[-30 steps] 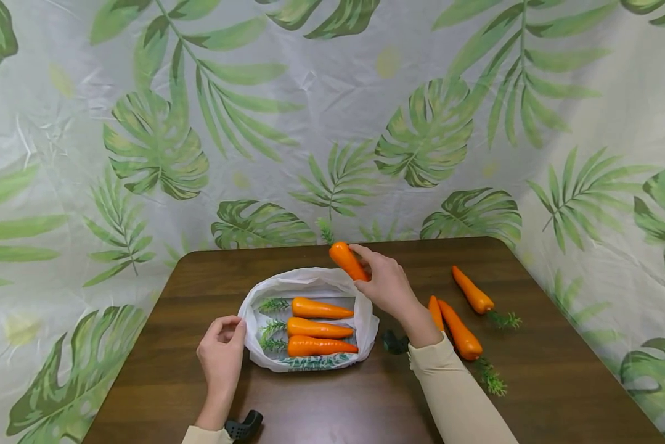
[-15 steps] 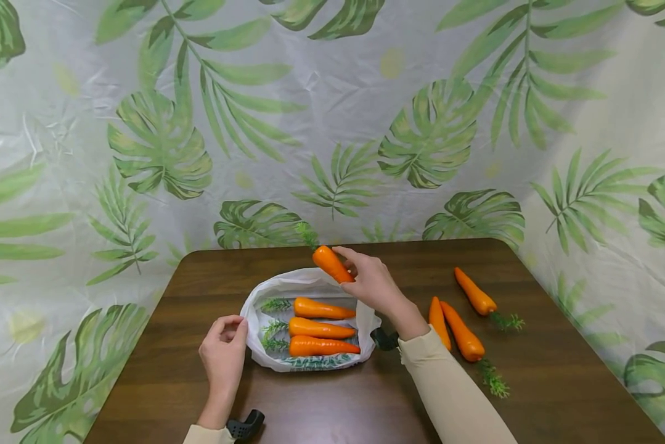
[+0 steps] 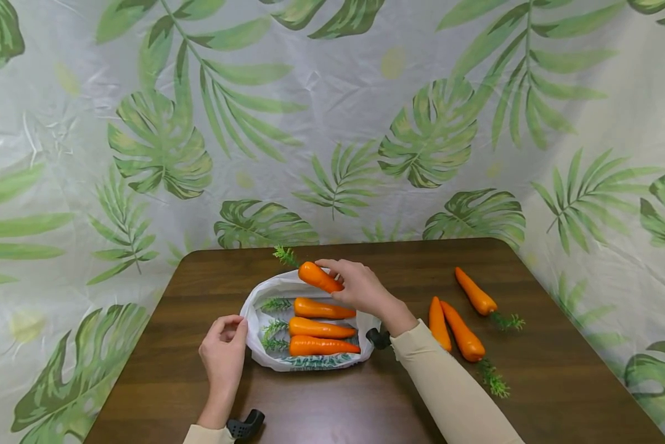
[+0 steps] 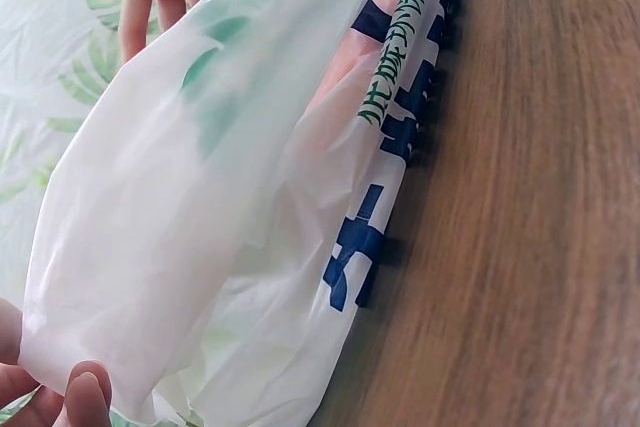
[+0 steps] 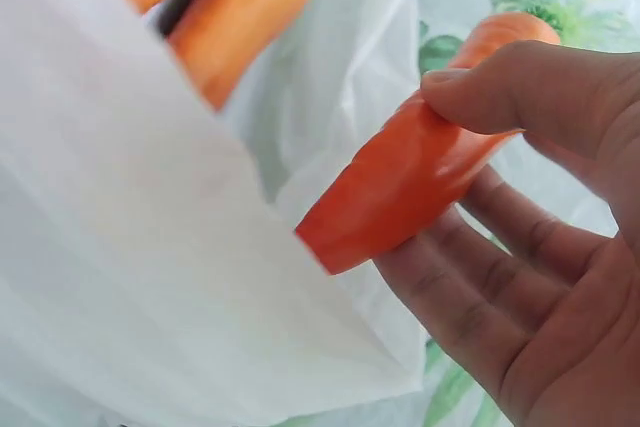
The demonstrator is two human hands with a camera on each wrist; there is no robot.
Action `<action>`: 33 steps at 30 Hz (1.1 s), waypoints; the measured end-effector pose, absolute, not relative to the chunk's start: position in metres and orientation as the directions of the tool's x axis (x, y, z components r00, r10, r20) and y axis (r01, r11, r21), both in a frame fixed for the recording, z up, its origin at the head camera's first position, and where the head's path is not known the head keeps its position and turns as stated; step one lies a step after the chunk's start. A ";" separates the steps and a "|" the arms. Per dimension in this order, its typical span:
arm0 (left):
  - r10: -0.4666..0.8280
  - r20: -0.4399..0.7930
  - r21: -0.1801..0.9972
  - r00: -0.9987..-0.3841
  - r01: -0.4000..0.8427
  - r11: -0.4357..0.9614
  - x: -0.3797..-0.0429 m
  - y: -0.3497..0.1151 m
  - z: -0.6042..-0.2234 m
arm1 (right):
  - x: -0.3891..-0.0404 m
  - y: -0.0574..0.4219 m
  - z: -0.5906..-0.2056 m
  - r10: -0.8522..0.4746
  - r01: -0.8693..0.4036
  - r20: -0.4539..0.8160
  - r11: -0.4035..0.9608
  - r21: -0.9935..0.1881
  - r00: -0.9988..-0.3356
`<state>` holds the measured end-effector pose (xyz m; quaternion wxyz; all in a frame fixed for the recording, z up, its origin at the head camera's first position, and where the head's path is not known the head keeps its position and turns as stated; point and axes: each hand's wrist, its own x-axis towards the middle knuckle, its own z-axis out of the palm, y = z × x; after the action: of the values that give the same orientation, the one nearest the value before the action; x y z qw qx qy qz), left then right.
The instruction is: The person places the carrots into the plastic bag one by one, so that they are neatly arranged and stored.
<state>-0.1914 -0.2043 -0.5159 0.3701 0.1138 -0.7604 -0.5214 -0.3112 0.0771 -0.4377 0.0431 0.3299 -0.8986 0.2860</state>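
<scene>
A white plastic bag (image 3: 265,357) lies with its mouth wide, and 3 carrots (image 3: 321,328) rest side by side in it, leafy tops to the left. At its left rim my left hand (image 3: 223,348) pinches the plastic between thumb and fingers; the left wrist view shows the bag's wall (image 4: 140,247) stretched up from there. My right hand (image 3: 362,288) grips another carrot (image 3: 317,276) over the bag's far right rim, green top pointing up and left. In the right wrist view that carrot (image 5: 420,167) sits between thumb and fingers, its tip hidden behind the bag's edge.
To the right on the brown wooden table (image 3: 410,401) lie 3 more carrots: a far one (image 3: 474,293), a nearer one (image 3: 463,333) and one (image 3: 439,324) beside the right sleeve (image 3: 448,376). Behind the table hangs a leaf-patterned sheet (image 3: 338,123).
My right hand has carried its carrot left and down, from beyond the bag's right corner to over its far rim. My left hand keeps its hold on the left rim.
</scene>
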 end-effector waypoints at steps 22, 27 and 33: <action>-0.553 0.443 0.877 -0.706 0.214 0.430 -0.191 -0.206 -0.515 | -0.316 0.063 -0.467 -0.708 -0.742 0.229 0.657 -0.133 -0.668; -0.555 0.445 0.874 -0.703 0.206 0.440 -0.191 -0.206 -0.516 | -0.316 0.062 -0.467 -0.732 -0.762 0.221 0.638 -0.107 -0.644; -0.567 0.433 0.880 -0.701 0.193 0.433 -0.190 -0.206 -0.516 | -0.320 0.060 -0.465 -0.722 -0.749 0.216 0.659 -0.074 -0.657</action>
<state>-0.1900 -0.2060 -0.5155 0.3669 0.1225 -0.7629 -0.5181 -0.3198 0.0596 -0.4653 0.0842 0.4054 -0.9068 0.0787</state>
